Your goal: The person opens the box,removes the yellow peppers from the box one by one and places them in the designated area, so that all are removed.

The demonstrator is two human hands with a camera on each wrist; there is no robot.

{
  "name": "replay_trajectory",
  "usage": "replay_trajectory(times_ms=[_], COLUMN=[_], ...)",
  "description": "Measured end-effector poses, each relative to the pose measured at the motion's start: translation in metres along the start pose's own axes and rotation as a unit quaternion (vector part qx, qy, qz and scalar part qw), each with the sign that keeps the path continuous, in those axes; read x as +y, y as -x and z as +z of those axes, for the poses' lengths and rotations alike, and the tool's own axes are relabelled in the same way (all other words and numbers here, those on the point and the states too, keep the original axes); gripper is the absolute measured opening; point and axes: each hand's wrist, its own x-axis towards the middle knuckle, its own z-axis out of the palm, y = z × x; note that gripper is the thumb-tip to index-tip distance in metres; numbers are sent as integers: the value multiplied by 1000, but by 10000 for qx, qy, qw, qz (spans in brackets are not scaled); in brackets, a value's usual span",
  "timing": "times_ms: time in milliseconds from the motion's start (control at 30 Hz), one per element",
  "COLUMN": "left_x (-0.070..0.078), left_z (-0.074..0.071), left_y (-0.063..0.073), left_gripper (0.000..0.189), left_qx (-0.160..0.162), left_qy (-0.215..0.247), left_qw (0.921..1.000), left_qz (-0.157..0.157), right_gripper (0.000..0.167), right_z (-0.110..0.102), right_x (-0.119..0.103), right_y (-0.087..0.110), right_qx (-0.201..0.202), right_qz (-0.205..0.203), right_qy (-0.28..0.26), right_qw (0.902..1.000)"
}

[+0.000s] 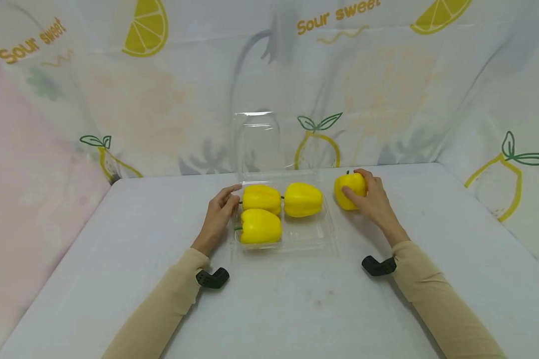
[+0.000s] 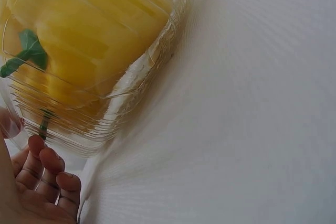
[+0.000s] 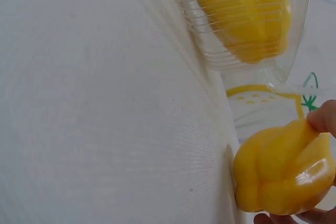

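A clear plastic clamshell box (image 1: 307, 232) lies on the table with its lid (image 1: 258, 144) raised at the back. Inside are three yellow bell peppers: one at the back left (image 1: 261, 198), one at the front left (image 1: 260, 227) and one at the back right (image 1: 303, 200). My left hand (image 1: 217, 214) holds the box's left rim; in the left wrist view its curled fingers (image 2: 51, 160) are close under the ribbed wall. Right of the box, my right hand (image 1: 373, 199) grips another yellow bell pepper (image 3: 283, 169), thumb on one side and fingers on the other. Its stem points up.
The white table (image 1: 274, 309) carries the box and the loose pepper. Behind it hangs a white cloth (image 1: 197, 99) printed with lemons and lettering. Black devices (image 1: 213, 278) sit on both wrists.
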Motion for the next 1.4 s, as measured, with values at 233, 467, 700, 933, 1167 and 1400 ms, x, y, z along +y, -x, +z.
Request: replay_trajectory(times_ms=[233,467,700,933,1167,1400], left_x=[-28,-28,-27,-17,4,6], left_z=[-1,1,2,1,4,6], left_y=[-14,-12,-13,-9,4,6], left_gripper=[35,35,34,36,36,36], left_qx=[98,148,139,138,270,417], left_qy=[77,55,29,73,-68,41], left_qw=[9999,9998,9999,9999,9996,9991], left_qz=[76,71,88,-32,50,12], right_gripper=[72,71,72,75,75,76], right_z=[1,8,12,18,20,20], right_x=[0,0,-4,0,3,2], right_y=[-6,-12,-15,-17,-18,-18], right_qx=[-121,-145,-128,244,175,144], right_qz=[104,255,382,285,240,181], right_qy=[-2,-56,139,126,32,41], right_qw=[9999,9996,9991,9992,9996,9997])
